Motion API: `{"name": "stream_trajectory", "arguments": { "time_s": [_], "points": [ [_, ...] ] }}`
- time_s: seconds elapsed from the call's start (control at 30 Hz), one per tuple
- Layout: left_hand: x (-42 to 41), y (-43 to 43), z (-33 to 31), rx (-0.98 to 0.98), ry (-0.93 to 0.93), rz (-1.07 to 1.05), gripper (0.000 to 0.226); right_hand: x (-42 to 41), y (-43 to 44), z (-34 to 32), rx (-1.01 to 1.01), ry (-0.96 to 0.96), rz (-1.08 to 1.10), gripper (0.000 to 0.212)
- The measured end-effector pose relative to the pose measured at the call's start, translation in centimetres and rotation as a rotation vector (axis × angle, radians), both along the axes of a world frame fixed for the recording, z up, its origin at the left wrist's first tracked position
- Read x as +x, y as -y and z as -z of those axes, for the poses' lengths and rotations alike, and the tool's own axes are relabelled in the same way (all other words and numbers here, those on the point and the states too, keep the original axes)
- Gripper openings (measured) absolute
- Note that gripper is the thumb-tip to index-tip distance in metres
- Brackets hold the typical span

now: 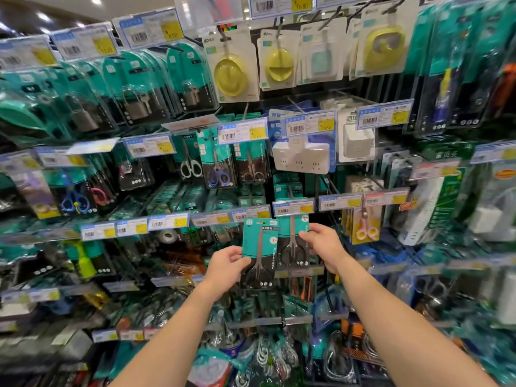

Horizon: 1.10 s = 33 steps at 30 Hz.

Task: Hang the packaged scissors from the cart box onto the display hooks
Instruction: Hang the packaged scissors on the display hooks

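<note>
My left hand [226,268] grips a teal-and-black packaged scissors [259,247] by its left edge, holding it upright in front of the display. Just to its right, a second identical scissors pack [293,241] hangs below a price tag [293,207]; my right hand [324,243] pinches its right edge. The two packs overlap slightly, the left-hand one in front. The hook that carries the hanging pack is hidden behind the price tag. The cart box is out of view.
The pegboard wall is crowded with hanging goods: padlocks [134,104] upper left, yellow items [230,76] at top, white power adapters [301,157], other scissors [217,174] and pink scissors [365,230]. Price tags stick out on hook ends on every row.
</note>
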<state>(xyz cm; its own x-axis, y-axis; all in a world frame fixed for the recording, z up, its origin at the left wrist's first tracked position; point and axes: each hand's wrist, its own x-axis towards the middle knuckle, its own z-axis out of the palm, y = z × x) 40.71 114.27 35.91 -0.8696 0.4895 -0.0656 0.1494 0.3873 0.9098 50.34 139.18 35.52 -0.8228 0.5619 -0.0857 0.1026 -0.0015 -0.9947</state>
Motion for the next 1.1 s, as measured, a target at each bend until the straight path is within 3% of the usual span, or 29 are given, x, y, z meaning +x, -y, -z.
{"name": "stream_trajectory", "arguments": {
  "time_s": [0.27, 0.47, 0.77, 0.93, 1.03, 1.1],
  "points": [
    [0.0, 0.0, 1.1, 0.002, 0.027, 0.002, 0.016, 0.3, 0.2, 1.4, -0.071, -0.072, 0.033, 0.021],
    [0.0, 0.0, 1.4, -0.026, 0.014, -0.008, 0.016, -0.4, -0.2, 0.4, 0.052, -0.074, 0.09, 0.02],
    [-0.1, -1.4, 2.9, -0.051, 0.065, 0.017, 0.019, -4.3, -2.7, 0.3, 0.025, 0.066, 0.172, 0.016],
    [0.0, -3.1, 3.5, -0.062, 0.082, 0.034, 0.022, -3.0, -1.4, 1.9, 0.227, 0.258, 0.203, 0.032],
    [0.0, -4.4, 3.5, -0.065, 0.079, 0.009, 0.023, -0.9, 0.3, 4.0, 0.065, 0.214, 0.186, 0.033],
    [0.1, -5.2, 3.4, -0.051, 0.086, -0.004, 0.018, 0.9, 1.8, 4.7, -0.066, 0.196, 0.021, 0.029]
  ]
}}
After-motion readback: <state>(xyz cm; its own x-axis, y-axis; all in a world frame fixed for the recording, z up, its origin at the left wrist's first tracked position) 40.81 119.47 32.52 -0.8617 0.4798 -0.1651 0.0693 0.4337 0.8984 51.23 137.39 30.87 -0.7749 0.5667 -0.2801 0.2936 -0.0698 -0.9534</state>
